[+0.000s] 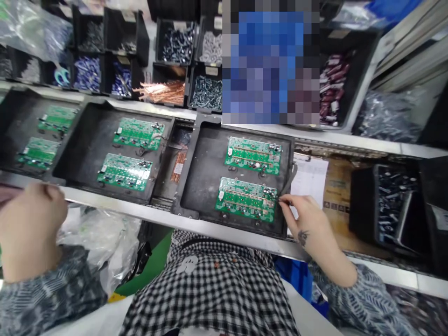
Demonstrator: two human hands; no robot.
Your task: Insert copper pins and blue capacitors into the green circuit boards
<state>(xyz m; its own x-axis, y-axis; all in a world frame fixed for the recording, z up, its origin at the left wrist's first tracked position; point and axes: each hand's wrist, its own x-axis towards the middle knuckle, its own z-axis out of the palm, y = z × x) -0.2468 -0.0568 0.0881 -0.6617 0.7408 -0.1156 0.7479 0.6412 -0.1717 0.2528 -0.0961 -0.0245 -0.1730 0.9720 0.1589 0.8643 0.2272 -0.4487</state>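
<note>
My right hand (310, 219) is closed in a pinch at the right end of the lower green circuit board (247, 199). Whatever its fingertips hold is too small to make out. Above that board lies a second circuit board (255, 155), in the same black tray (206, 172). Copper-coloured strips run along both boards. My left hand (33, 224) is curled into a loose fist at the far left, slightly blurred, in front of the left tray (14, 116). Anything inside its fingers is hidden.
A middle tray (84, 140) carries two more circuit boards. Bins of screws (177, 44), copper strips (163, 91) and blue parts (87, 74) line the back. To the right are a paper sheet (310, 182) and a bin of dark parts (395, 200). The metal rail (164, 219) edges the front.
</note>
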